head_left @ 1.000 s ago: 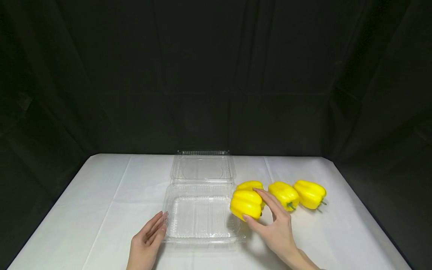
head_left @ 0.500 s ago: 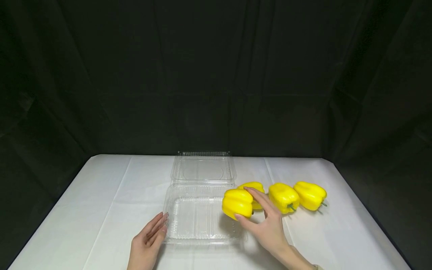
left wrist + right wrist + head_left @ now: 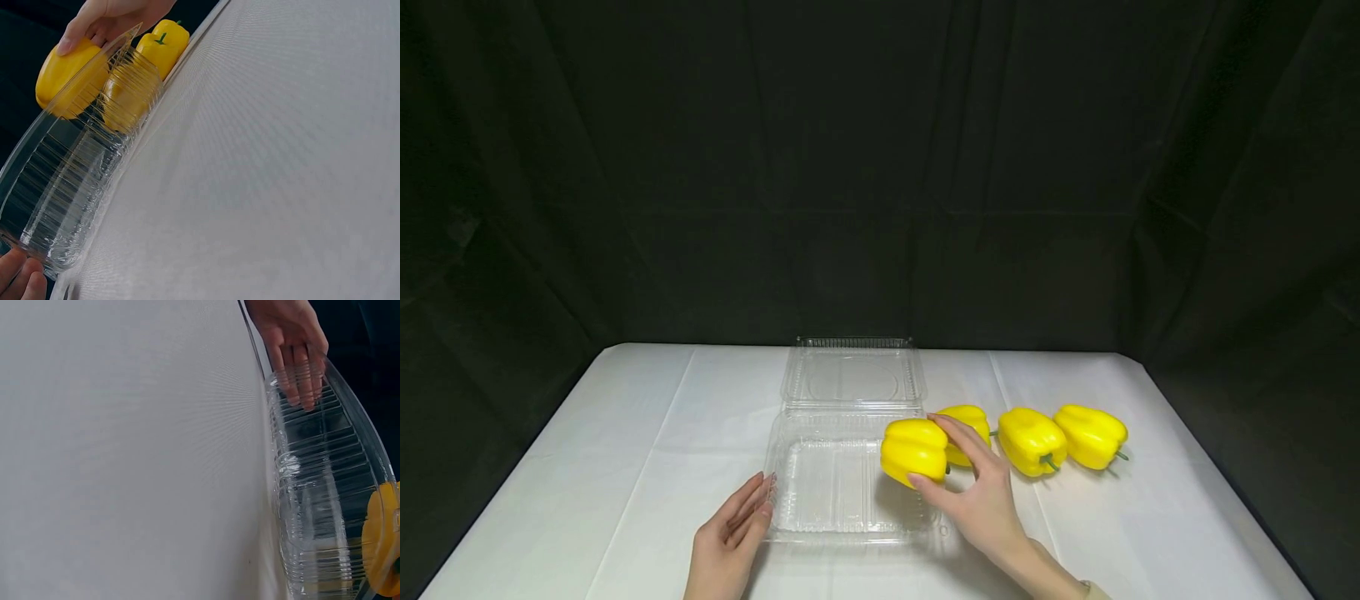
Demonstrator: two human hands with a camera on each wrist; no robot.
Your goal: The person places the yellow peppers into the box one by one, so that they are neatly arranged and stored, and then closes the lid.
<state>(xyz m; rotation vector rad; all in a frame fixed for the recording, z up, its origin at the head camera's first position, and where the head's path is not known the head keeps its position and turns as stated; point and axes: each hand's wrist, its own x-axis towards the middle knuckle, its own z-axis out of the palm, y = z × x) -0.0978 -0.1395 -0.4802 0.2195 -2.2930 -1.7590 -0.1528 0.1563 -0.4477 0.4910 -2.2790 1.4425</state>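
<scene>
A yellow bell pepper [image 3: 913,451] is held between the thumb and fingers of my right hand [image 3: 977,500], raised over the right part of a clear plastic clamshell container [image 3: 842,533]. The container lies unfolded on the table, its lid [image 3: 852,379] spread out behind the base. My left hand [image 3: 730,533] rests at the left side of the base. In the right wrist view the left hand's fingers [image 3: 301,375] look straight against the container wall. Further peppers lie to the right: one [image 3: 967,425] partly hidden behind my right hand, another [image 3: 1032,442], and a third [image 3: 1090,436].
A white cloth covers the table [image 3: 647,450]. Dark curtains [image 3: 865,183] hang behind it and along both sides. The peppers on the table lie to the right of the container, with green stems showing.
My right hand has carried the held bell pepper leftward, from the container's right edge to over its base. The left hand has stayed at the container's left side.
</scene>
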